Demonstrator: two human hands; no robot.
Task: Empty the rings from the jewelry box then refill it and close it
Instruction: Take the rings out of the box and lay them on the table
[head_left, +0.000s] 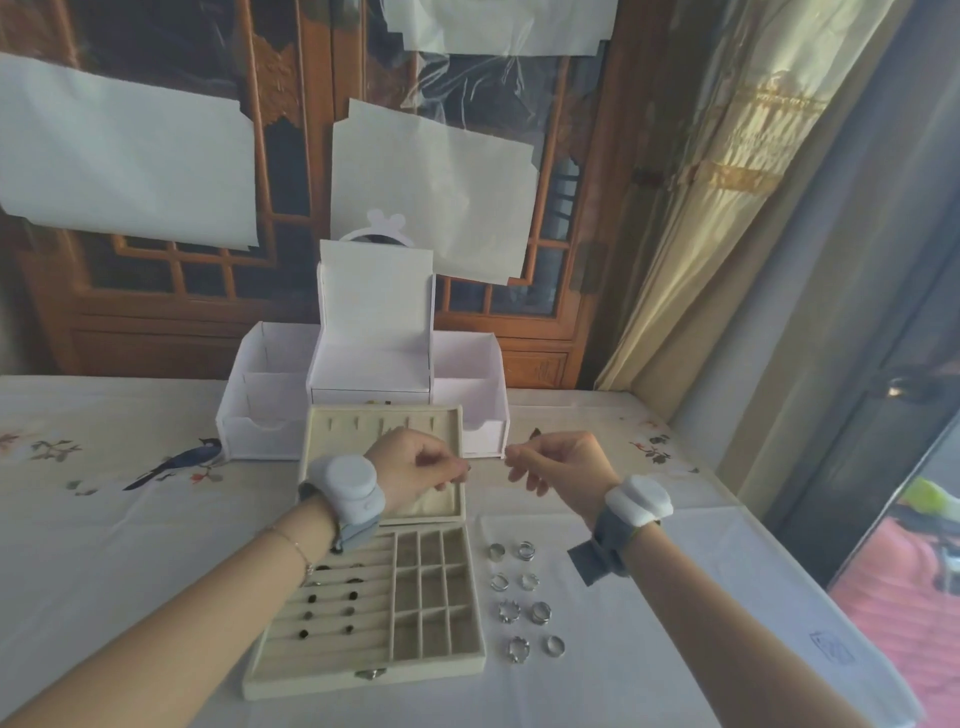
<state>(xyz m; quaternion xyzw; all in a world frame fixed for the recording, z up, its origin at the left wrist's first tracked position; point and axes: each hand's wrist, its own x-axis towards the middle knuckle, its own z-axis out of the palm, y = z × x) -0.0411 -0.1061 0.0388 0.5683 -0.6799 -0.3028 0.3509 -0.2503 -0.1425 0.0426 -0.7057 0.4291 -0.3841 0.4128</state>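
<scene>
8 rings (525, 596) lie on the table (675, 597) below my right hand (556, 460); jewelry box (374, 613) open under my left hand (415, 462). both hands curled narrow, contents unclear. careless reaching could scatter rings.

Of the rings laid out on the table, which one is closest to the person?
The bottom-left ring of the grid, beside the jewelry box, sits lowest in view; the others lie farther away.

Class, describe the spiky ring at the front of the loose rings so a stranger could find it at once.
Find the open beige jewelry box on the tablecloth; right of it silver rings lie in two columns. The front-left ring has a wavy, jagged outline, while the ring beside it is a plain smooth band.
</scene>
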